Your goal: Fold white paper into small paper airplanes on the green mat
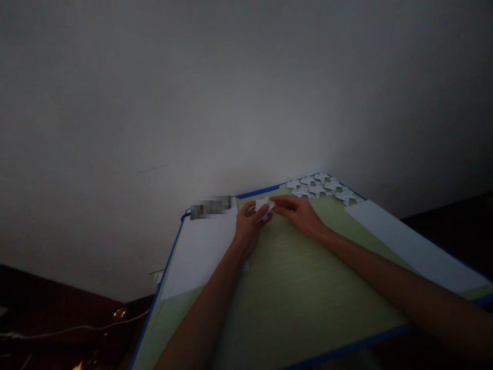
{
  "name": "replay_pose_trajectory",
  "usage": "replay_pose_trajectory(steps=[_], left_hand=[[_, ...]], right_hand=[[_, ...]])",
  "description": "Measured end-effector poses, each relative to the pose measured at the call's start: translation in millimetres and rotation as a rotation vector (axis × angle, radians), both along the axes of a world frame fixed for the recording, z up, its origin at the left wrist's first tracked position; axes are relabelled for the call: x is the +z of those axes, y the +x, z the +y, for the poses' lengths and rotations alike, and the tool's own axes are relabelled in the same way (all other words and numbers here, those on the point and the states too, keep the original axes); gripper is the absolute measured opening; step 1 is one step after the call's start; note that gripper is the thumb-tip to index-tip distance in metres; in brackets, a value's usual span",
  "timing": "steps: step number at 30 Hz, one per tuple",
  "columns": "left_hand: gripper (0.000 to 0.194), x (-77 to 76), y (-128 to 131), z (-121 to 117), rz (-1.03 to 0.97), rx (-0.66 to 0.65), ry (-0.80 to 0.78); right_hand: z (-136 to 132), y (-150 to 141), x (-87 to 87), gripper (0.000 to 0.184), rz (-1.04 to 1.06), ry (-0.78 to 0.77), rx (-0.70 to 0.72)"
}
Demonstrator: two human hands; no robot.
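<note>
Over the far middle of the green table, my left hand (249,221) is closed around a small folded white paper piece (264,206), its thumb lying across the front. My right hand (298,213) reaches in from the right, its thumb and forefinger pinched at the paper's right edge. Part of the piece is covered by my fingers, so its full shape is hidden. Beyond my right hand, several pointed folded paper pieces (318,190) lie in a cluster at the table's far right corner.
White paper (200,252) covers the table's left side, with a blurred dark object (211,207) at its far end. Another white sheet (408,241) lies along the right edge. The green table (308,298) has blue edging and meets a grey wall (231,103). A white cable (84,327) runs at lower left.
</note>
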State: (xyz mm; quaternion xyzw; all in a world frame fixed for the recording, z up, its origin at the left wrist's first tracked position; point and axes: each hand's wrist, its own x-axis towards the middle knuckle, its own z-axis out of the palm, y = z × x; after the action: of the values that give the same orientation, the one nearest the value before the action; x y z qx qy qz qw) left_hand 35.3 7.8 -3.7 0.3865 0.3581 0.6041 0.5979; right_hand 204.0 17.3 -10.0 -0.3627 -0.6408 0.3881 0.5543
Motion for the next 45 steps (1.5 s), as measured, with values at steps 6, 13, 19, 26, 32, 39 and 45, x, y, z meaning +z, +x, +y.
replay_pose_trajectory(steps=[6,13,19,26,32,39,45], left_hand=[[0.034,-0.4,-1.7,2.2,0.076,-0.046,0.025],[0.03,-5.8,-4.6,2.5,0.224,-0.114,0.043],[0.03,-7.4,-8.0,1.2,0.337,-0.117,0.07],[0.028,-4.6,-9.3,1.0,0.436,-0.101,0.173],[0.028,-6.5,-7.8,2.2,0.404,-0.069,0.168],[0.035,-12.4,-7.6,7.9,0.206,0.004,0.086],[0.032,-15.1,-8.8,8.6,0.23,0.028,0.129]], right_hand=[[-1.9,-0.5,3.9,0.026,0.078,-0.069,0.004],[2.4,4.0,3.7,0.018,-0.016,-0.011,-0.02],[5.8,9.5,3.0,0.017,-0.087,-0.009,-0.024],[8.1,11.8,2.8,0.014,-0.048,-0.1,0.028],[4.7,7.9,1.7,0.026,0.032,-0.115,0.012],[4.3,5.8,0.4,0.03,0.022,-0.078,0.021],[3.5,4.8,-1.5,0.022,-0.085,-0.092,0.13]])
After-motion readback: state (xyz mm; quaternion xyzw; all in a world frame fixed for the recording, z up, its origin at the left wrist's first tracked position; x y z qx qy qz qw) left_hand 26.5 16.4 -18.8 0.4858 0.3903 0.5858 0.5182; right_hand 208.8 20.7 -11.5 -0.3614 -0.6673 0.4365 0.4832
